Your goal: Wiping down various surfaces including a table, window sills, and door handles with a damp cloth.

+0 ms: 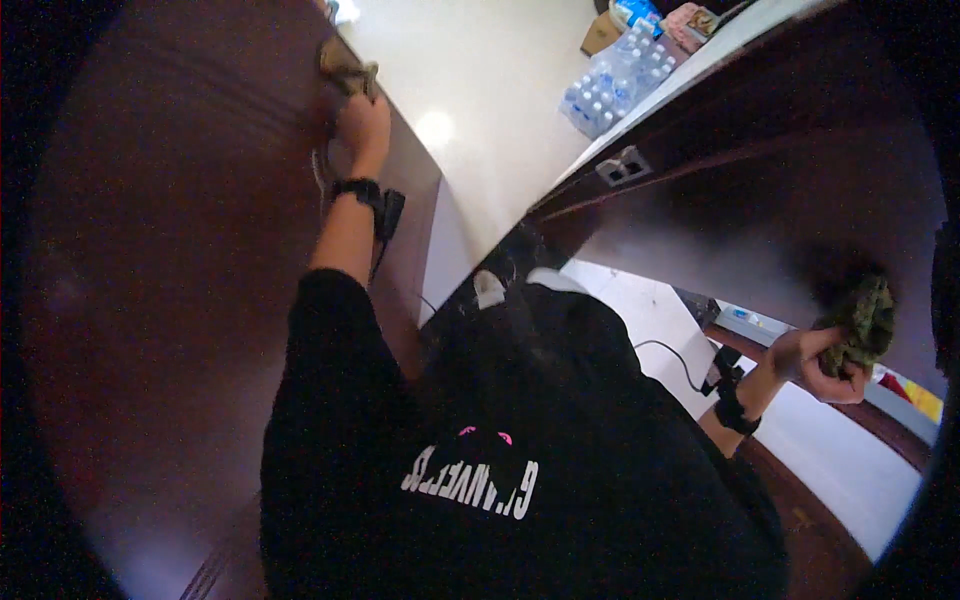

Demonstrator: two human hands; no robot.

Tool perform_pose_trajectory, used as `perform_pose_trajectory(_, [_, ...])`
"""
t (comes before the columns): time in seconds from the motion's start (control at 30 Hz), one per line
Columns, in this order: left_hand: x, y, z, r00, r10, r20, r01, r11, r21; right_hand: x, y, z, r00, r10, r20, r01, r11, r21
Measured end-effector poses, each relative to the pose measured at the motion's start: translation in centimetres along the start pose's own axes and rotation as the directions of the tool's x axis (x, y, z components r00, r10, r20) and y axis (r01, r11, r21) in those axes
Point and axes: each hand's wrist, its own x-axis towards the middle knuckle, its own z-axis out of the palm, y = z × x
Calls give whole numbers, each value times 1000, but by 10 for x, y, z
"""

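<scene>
1. Two hands are up, each with a cloth, well apart from one another on either side of the person's black-clad body.
2. Left hand [362, 122] is raised against a dark wood panel [180, 250], fingers closed on an olive rag [347, 72] that sticks out just above the knuckles and touches the panel's edge.
3. Below that hand, a black wristband [358, 188] circles the wrist, with a small black device [391, 212] just beside it.
4. Right hand [818, 362] is clenched around a crumpled green cloth [864, 320], which bulges above the fingers and lies against the underside of a dark counter [740, 200].
5. Below this hand sits another black band [733, 412], with a cable [665, 352] trailing off beside it.
6. Far beyond the left hand, on the pale floor [470, 90], stands a wrapped pack of bottles [617, 80].
</scene>
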Motion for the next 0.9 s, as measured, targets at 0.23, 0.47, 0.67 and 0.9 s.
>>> perform_pose_trajectory(0.23, [9,-5,39,999,2,-50,-2,1000,4,-31,-91,27,773,34,634,-440,748,497])
perform_pose_trajectory(0.47, [42,-28,40,960,-83,-266,52,991,-120,-77,-188,113,228,-362,904,-865,350,358])
perform_pose_trajectory(0.67, [-16,20,-11,751,129,-648,-240,967,-87,-101,-206,180,-162,-319,934,-941,335,-49])
perform_pose_trajectory(0.9, [45,214,66,507,724,468,287,371,-883,-124,-193,275,-171,-85,982,-942,307,-138])
